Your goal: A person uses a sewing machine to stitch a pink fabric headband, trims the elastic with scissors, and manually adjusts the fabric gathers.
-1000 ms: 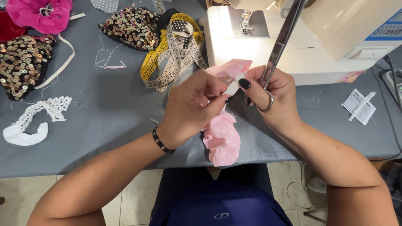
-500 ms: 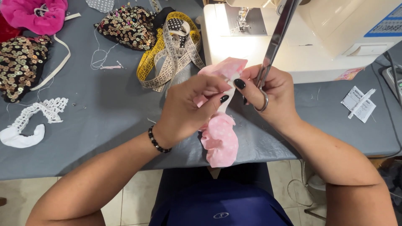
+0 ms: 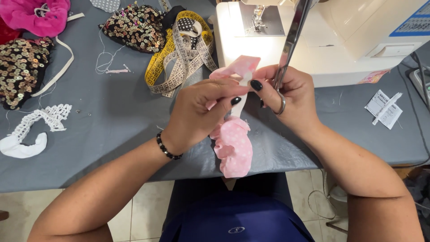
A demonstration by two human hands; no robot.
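Fabric: pink dotted ruffled strip [image 3: 234, 148] hung before the sewing machine [image 3: 322, 40].
Left hand [image 3: 201, 112]: pinched the strip's top.
Right hand [image 3: 291, 96]: gripped scissors [image 3: 290, 42], touching strip.

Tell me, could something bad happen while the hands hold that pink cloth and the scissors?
Maybe. The right hand grips both the scissors and the pink dotted cloth, so the blades sit close to the left hand; a finger might get nicked. The ruffled end of the cloth hangs over the edge of the grey table, so it could slide off if released.
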